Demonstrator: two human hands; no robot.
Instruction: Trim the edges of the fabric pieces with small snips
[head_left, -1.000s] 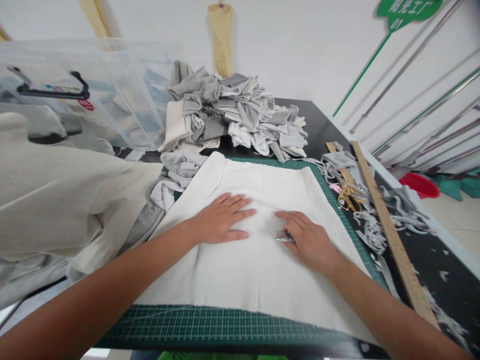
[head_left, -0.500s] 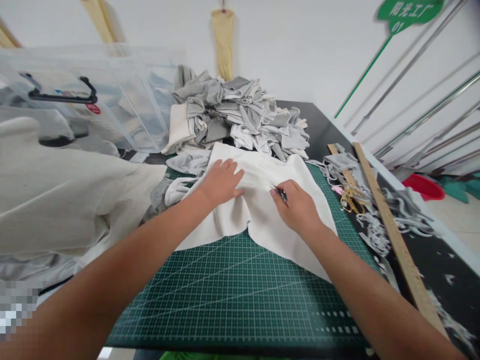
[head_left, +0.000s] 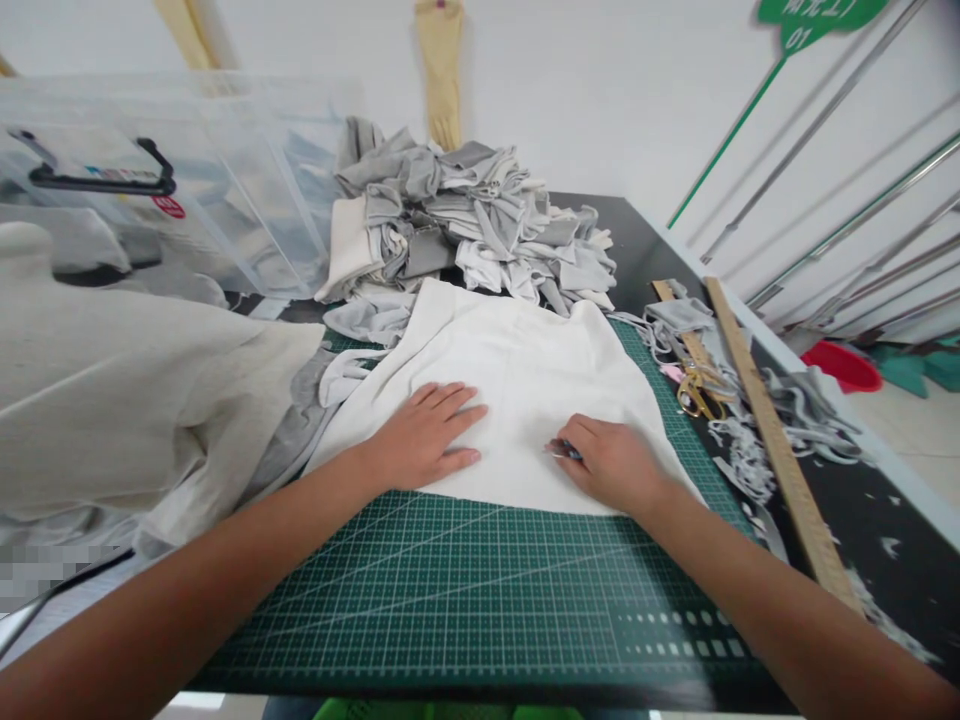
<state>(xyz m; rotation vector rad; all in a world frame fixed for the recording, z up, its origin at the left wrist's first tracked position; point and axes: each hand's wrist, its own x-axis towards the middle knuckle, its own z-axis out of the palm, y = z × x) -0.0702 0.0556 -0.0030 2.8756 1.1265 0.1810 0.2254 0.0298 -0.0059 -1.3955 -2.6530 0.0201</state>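
A piece of white fabric lies spread over a green cutting mat. My left hand rests flat on the left half of the fabric, fingers stretched out and holding nothing. On the right half, my right hand is closed round a small metal tool, perhaps thread snips. Its bright pointed end sticks out to the left, close above the fabric; most of it is hidden in the fingers.
Behind the fabric rises a pile of grey and white cloth pieces. Beige fabric heaps at left before a clear plastic bin. At right lie a wooden ruler, gold-handled scissors and scraps.
Both hands have moved nearer to me, the left also a little leftward. The fabric's near edge, wavy with a fold before, now lies flatter and straighter.
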